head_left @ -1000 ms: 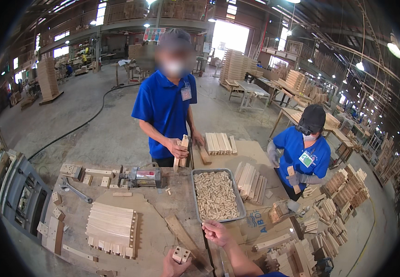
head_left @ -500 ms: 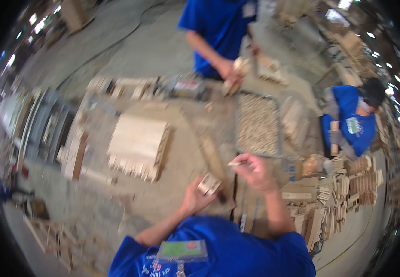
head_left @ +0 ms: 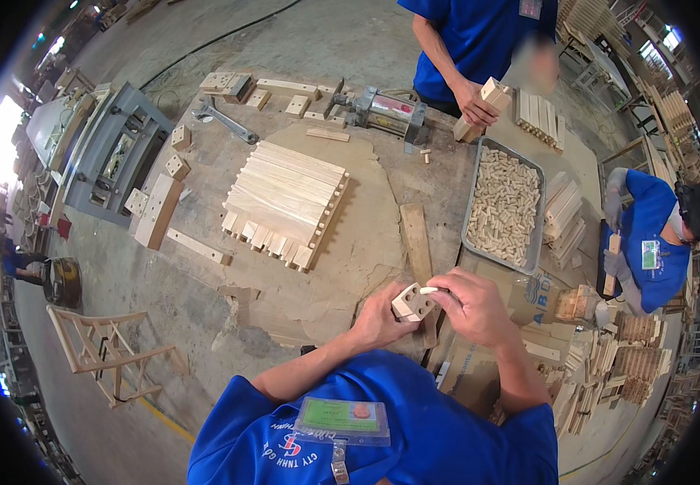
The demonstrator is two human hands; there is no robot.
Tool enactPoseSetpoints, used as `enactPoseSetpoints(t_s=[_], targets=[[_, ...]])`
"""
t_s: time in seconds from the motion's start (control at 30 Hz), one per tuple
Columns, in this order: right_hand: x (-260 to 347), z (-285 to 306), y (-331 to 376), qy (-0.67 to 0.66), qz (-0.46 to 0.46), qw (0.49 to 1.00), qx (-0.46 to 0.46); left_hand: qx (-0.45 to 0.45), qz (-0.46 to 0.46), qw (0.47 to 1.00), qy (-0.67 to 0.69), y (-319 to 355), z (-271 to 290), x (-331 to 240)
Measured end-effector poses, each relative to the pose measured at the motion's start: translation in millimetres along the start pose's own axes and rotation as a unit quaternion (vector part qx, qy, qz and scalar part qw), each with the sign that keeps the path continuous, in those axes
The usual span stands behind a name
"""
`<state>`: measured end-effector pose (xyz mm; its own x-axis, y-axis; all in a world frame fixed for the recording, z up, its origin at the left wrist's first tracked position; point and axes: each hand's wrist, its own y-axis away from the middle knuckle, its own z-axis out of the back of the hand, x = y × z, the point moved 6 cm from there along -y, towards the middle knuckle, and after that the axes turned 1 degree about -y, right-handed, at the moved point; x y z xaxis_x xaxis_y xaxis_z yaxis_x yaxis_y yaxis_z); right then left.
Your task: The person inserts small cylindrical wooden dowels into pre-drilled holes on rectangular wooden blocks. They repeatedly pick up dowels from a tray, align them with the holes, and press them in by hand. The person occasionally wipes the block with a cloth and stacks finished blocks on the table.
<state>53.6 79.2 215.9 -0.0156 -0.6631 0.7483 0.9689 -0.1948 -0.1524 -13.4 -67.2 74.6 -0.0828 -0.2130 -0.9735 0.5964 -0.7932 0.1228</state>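
Observation:
My left hand point(head_left: 380, 321) is closed round a pale wooden block point(head_left: 411, 303) whose end, with several drilled holes, faces up. Between the thumb and fingers of my right hand point(head_left: 477, 305) is a small wooden dowel point(head_left: 428, 290), held right at the block's holed end; whether its tip sits in a hole I cannot tell. Beyond my right hand stands a grey tray point(head_left: 537, 234) full of loose dowels point(head_left: 505, 198). Left of it on the table lies a flat stack of wooden slats point(head_left: 285, 194) with dowels along its edges.
A wrench point(head_left: 232, 121) and a metal clamp-like device point(head_left: 386, 113) lie at the table's far edge, near small drilled blocks point(head_left: 177, 166). Across the table a co-worker's hand point(head_left: 477, 103) holds wooden pieces. Another person point(head_left: 649, 234) works at the right. A wooden frame point(head_left: 115, 356) stands on the floor.
My right hand has moved left with the dowel and now meets the block in my left hand. The whole view has shifted, so the table appears farther right.

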Motion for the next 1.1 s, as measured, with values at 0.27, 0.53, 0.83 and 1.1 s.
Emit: enactPoseSetpoints(t_s=[0.27, 0.53, 0.83, 1.1], targets=[[10, -8, -6, 0.116, 0.032, 0.988, 0.092, 0.014, -0.017, 1.0, 0.009, 5, -2, 0], [18, -20, -7, 0.256, 0.122, 0.943, 0.173, 0.032, -0.047, 0.998, -0.038, 6, -5, -7], [-97, -8, 21, -0.322, -0.287, 0.901, -0.043, 0.028, -0.011, 0.999, -0.023, 4, -3, -3], [-111, -17, 56, -0.454, -0.31, 0.832, -0.073, 0.048, -0.006, 0.999, -0.005, 3, -8, 7]])
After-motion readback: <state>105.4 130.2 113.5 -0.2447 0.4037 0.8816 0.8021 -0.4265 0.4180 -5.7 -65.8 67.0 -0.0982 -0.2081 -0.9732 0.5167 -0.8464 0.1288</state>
